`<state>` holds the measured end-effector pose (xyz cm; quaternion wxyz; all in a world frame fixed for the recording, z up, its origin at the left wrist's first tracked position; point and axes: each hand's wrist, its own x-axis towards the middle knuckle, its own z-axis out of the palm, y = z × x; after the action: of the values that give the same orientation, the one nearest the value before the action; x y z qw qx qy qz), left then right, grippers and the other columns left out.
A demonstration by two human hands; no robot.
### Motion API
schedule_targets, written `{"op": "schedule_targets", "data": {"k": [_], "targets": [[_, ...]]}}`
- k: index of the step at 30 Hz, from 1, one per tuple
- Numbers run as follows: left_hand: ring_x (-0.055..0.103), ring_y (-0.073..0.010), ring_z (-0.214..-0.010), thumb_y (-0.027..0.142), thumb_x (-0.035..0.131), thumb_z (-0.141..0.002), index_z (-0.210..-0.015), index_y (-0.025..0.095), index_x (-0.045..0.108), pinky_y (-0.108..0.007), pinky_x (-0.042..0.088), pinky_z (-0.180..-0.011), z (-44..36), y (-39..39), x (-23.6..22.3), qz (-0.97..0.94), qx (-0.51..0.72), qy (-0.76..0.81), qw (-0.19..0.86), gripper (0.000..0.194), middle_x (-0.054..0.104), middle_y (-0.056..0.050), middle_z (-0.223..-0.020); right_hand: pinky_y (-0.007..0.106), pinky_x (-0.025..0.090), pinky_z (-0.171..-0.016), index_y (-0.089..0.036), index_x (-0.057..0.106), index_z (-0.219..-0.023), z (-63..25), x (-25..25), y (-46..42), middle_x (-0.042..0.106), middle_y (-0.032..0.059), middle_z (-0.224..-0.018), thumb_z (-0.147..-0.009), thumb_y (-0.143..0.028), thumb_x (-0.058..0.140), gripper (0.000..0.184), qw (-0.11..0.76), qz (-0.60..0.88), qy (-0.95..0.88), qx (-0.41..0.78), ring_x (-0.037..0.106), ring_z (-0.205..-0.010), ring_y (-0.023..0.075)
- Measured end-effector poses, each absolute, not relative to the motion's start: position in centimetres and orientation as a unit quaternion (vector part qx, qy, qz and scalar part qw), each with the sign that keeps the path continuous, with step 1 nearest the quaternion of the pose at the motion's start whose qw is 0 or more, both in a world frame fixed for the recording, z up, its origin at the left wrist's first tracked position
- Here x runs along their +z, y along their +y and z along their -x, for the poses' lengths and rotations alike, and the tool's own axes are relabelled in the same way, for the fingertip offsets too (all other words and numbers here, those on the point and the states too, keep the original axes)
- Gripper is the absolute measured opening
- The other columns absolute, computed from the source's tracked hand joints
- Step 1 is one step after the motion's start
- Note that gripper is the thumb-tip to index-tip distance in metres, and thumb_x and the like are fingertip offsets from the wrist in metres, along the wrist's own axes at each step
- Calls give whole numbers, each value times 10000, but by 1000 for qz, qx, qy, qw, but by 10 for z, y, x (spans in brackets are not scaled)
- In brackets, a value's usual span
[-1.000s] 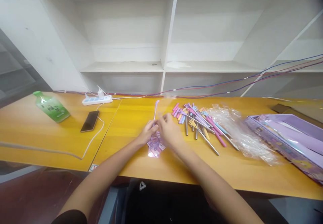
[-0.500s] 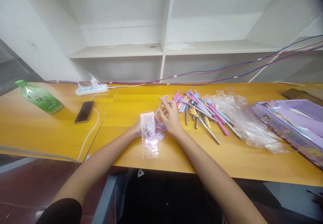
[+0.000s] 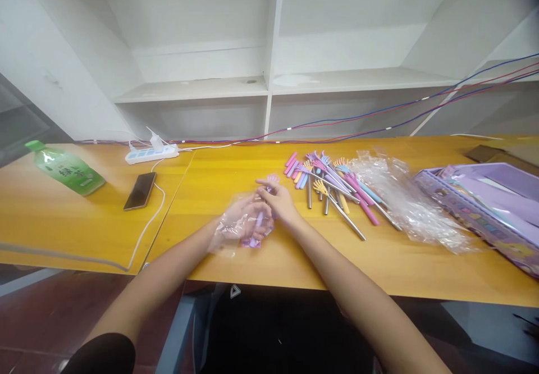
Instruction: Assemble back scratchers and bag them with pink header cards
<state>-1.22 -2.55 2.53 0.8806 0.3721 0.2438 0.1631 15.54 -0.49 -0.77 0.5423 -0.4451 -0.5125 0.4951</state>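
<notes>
A purple back scratcher (image 3: 258,221) lies across my left hand (image 3: 246,219), whose fingers curl around its handle. Its hand-shaped head (image 3: 273,179) pokes out beyond my right hand (image 3: 281,201). My right fingers are bent in close to the scratcher's upper part, and the exact grip is partly hidden. Over my left hand and wrist hangs a clear plastic bag (image 3: 227,236). A small purple printed card (image 3: 251,243) shows beneath the left fingers. To the right is a pile of colourful back scratchers (image 3: 332,180) with metal rods.
Crumpled clear bags (image 3: 415,205) lie right of the pile, beside a purple printed box (image 3: 475,211). At left are a green bottle (image 3: 69,169), a phone (image 3: 140,190) and a power strip (image 3: 151,153) with a white cable. White shelving (image 3: 269,90) stands behind the table.
The clear bag has swung from in front of my hands to the left, over my left wrist. My left hand has turned, showing its fingers around the purple handle.
</notes>
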Motion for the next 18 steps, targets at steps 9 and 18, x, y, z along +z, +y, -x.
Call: {"op": "schedule_targets", "data": {"k": [9, 18], "targets": [[764, -336, -943, 660, 332, -1027, -1193, 185, 656, -482, 587, -823, 21, -15, 18, -382, 202, 199, 879, 599, 735, -218, -1201, 187, 270, -425, -250, 689, -1060, -189, 14, 3, 503, -53, -763, -869, -314, 684, 201, 719, 337, -351, 496, 330, -489, 47], [660, -167, -635, 466, 602, -969, -871, 144, 705, -290, 551, -627, 11, -11, 19, -335, 447, 376, 740, 351, 712, -83, -793, 249, 119, -444, -415, 581, -1397, -202, 44, -21, 504, -19, -970, -975, -398, 623, 424, 576, 338, -494, 557, 216, -529, 75]]}}
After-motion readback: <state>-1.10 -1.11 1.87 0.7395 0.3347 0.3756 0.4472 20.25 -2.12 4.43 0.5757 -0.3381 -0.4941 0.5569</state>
